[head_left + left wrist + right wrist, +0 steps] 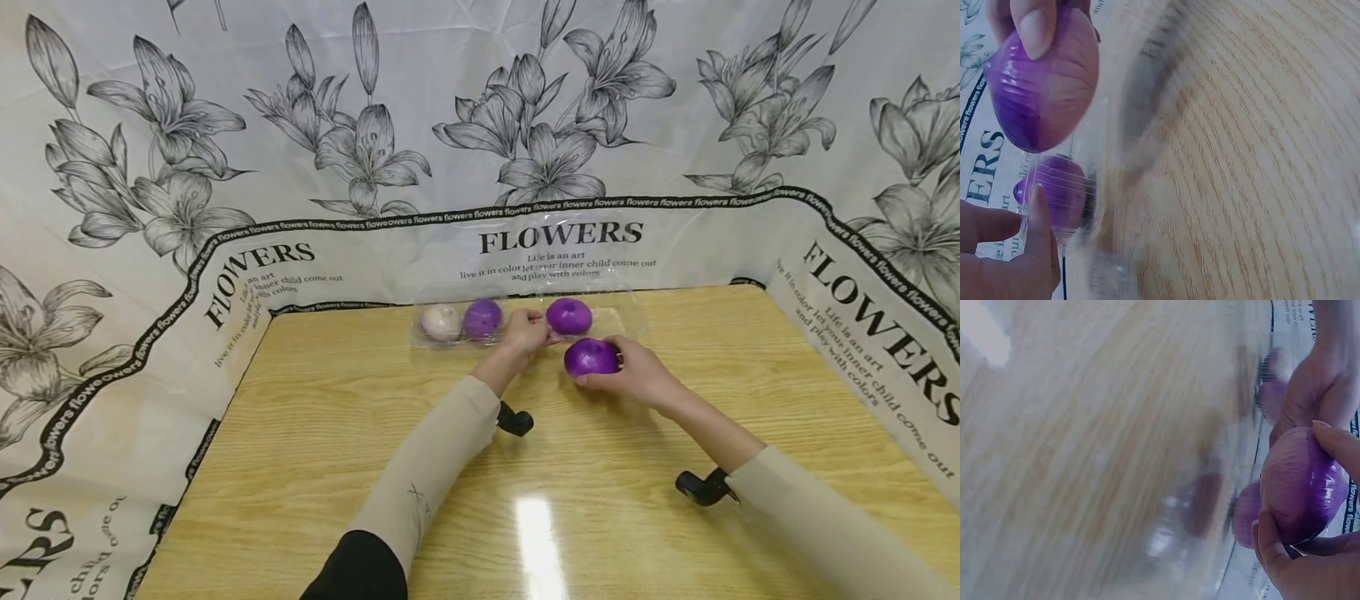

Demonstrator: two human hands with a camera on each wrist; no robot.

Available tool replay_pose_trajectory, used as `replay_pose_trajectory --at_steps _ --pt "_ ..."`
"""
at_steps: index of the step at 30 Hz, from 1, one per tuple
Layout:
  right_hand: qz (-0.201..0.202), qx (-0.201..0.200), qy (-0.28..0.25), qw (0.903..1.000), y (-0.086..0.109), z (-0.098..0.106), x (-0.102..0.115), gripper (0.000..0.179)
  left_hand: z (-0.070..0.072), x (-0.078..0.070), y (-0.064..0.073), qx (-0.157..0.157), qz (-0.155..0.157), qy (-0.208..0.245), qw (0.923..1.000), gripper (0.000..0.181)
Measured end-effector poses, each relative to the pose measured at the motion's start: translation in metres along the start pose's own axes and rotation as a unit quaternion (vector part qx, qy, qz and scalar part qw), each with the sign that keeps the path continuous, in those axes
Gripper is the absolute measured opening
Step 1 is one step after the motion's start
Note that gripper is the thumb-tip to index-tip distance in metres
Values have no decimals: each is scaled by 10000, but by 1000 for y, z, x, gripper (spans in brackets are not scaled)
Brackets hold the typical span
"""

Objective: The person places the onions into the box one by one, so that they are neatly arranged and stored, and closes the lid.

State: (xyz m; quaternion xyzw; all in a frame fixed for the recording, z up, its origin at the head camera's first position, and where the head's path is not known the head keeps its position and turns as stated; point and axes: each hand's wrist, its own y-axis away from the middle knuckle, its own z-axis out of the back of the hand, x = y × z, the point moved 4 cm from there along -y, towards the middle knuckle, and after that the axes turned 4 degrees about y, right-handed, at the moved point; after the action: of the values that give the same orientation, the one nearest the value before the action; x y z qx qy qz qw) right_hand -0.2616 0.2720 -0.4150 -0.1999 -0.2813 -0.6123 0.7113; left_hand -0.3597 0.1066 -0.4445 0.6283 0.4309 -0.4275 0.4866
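My right hand (637, 375) holds a shiny purple onion (590, 357), its fingers and thumb round the sides, just in front of a clear plastic container. That container (517, 340) lies at the back of the table, and my left hand (527, 331) pinches its front edge near the middle. Inside it are a whitish onion (441, 322) and a purple onion (482, 319) left of my left hand, with another purple onion (569, 317) to the right. In the left wrist view, the held onion (1047, 87) hangs above the container, its skin fading from purple to pale pink.
The wood-grain table (345, 400) meets a flower-printed cloth (375, 258) right behind the container. Similar cloth walls rise on both sides. The container's transparent lid stands up against the back cloth. Black wrist mounts (701, 487) show below both forearms.
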Motion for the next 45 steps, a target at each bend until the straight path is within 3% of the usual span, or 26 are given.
replay_pose_trajectory --at_steps 10,25,33,45 --pt "109 -43 -13 9999 1 26 1 93 1 -2 5 19 12 -35 10000 49" --pt "377 -573 463 9966 -26 55 -13 79 2 -1 6 -51 -15 -109 9999 46" --pt "357 -739 580 9949 -42 61 -24 88 1 -1 6 -46 -39 -35 10000 50" --pt "489 -700 1036 9909 -62 60 -29 84 1 -1 4 -76 -97 -41 9999 46"
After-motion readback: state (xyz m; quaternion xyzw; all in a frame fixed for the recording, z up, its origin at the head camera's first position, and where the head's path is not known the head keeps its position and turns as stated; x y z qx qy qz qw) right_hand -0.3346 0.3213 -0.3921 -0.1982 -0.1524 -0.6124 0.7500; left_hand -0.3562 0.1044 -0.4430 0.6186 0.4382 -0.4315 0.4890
